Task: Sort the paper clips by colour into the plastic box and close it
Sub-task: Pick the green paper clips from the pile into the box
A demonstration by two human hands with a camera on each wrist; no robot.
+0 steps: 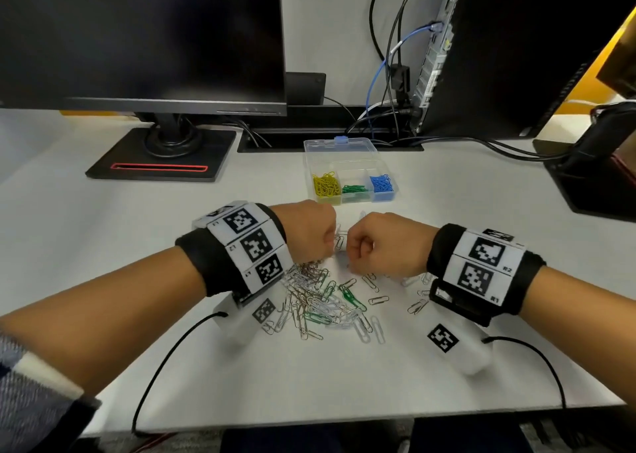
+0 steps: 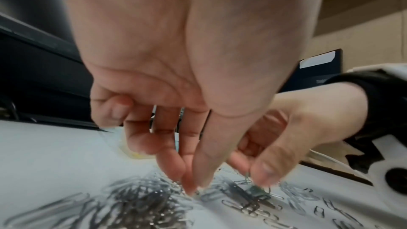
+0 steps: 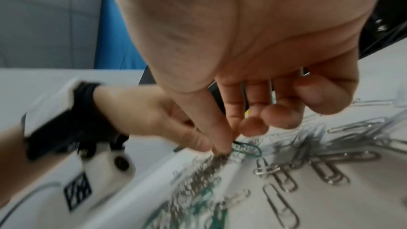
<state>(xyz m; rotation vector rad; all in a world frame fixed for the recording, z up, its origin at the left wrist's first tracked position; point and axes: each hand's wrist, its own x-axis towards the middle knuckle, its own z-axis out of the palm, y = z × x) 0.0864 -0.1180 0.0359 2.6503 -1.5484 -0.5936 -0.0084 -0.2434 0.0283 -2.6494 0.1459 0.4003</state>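
Observation:
An open clear plastic box (image 1: 354, 198) stands at mid-table, its lid (image 1: 339, 149) tipped back. Its front compartments hold yellow (image 1: 324, 185), green (image 1: 354, 189) and blue clips (image 1: 381, 183). A loose pile of silver, white and green clips (image 1: 316, 303) lies in front of me. Both hands hover curled over the pile's far edge, almost touching. My right hand (image 3: 229, 144) pinches a green clip (image 3: 249, 148) between thumb and forefinger. My left hand (image 2: 193, 189) pinches its fingertips on blurred silver clips in the tangle (image 2: 154, 198).
A monitor on a black stand (image 1: 161, 153) fills the back left. A computer tower (image 1: 499, 56) with cables (image 1: 382, 84) stands at the back right, and a black arm base (image 1: 592, 163) at the far right. The table's front edge (image 1: 344, 421) runs near my body.

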